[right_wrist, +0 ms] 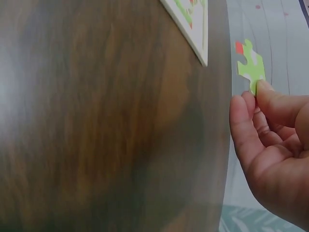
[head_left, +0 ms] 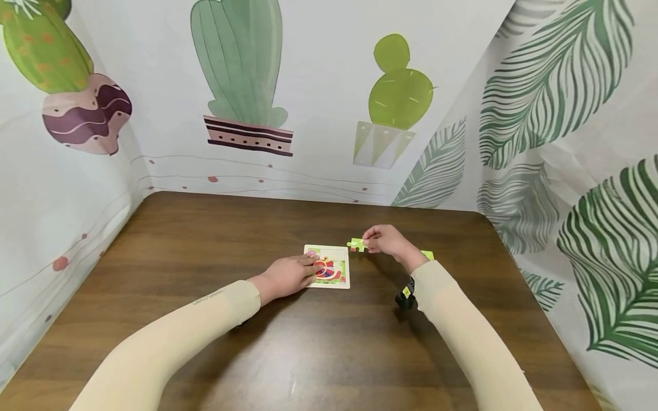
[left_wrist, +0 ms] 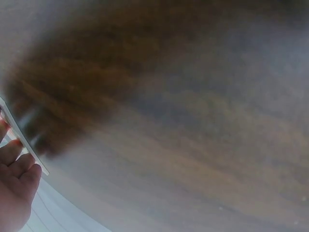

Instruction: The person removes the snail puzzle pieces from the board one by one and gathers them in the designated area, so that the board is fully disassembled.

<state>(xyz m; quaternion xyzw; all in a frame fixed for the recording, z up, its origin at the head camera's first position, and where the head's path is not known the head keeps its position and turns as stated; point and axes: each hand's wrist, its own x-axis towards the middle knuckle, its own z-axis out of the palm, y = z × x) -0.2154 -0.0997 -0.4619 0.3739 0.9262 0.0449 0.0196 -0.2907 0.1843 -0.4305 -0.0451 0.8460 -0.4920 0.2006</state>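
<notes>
A jigsaw puzzle board [head_left: 349,268] with a pale frame lies on the table. Colourful pieces fill its lower part, while a pale strip of its bed shows at the upper right. My left hand [head_left: 291,275] rests on the board's left side, fingers reaching over the picture; in the left wrist view, the fingertips [left_wrist: 33,172] lie at the frame's edge. To the right of the board, my right hand [head_left: 386,240] pinches a green puzzle piece [right_wrist: 256,67] between thumb and fingers. That piece has a red corner and is held up above the table.
Another green piece [head_left: 428,254] lies partly hidden behind the right wrist. A black wrist camera [head_left: 405,298] hangs under the right forearm. The brown wooden table [head_left: 319,354] meets patterned cloth walls [head_left: 329,114] at the back and sides.
</notes>
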